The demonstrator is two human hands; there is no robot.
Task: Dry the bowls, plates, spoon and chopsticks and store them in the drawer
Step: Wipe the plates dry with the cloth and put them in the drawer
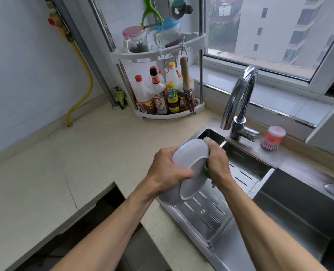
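Early stage: left hand (167,169) grips a white bowl (189,163); right hand (217,163) fingers clasp a green cloth (206,169), drying it; storing remains.

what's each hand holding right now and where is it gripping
The left hand grips the white bowl by its outer side. The right hand holds a green-and-white cloth against the bowl's rim.

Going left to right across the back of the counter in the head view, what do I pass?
Yellow hose → green packet → corner rack of sauce bottles → chrome faucet → pink dish brush.
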